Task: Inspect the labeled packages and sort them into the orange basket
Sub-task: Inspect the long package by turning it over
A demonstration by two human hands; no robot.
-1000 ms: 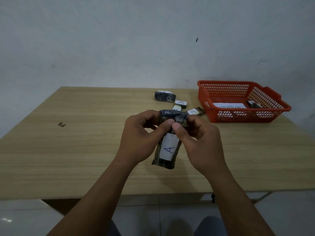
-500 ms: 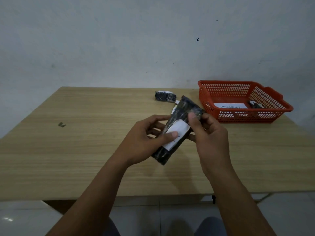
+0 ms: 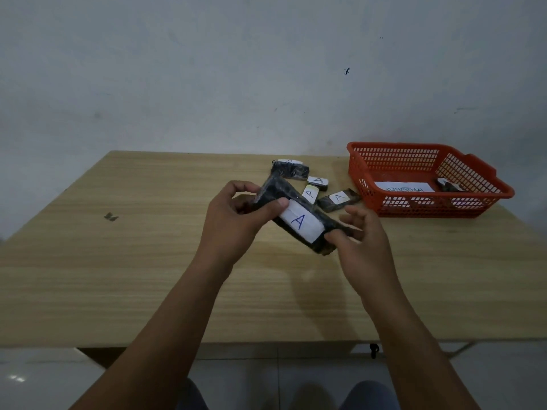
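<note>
- I see the package (image 3: 299, 216) held in the air at the middle of the frame, above the table (image 3: 133, 261), lying slantwise from upper left to lower right. Its white label (image 3: 300, 221) with a blue "A" faces up toward me, which I take as the reason for the tilt: the letter can be read.
- My left hand (image 3: 236, 220) grips the upper left end, thumb pressed across the top by the label's edge.
- My right hand (image 3: 364, 238) pinches the lower right end, some fingers spread loose above it.
- Holding by both ends leaves the label uncovered; I judge this the inspecting step, not yet the sorting.
- Four more packages (image 3: 318, 187) lie close together on the table just beyond, labels up.
- The orange basket (image 3: 370, 170) stands at the right of the frame, near the pile, within easy reach. Inside it lie a paper sheet (image 3: 404, 187) and one wrapped package (image 3: 447, 184).
</note>
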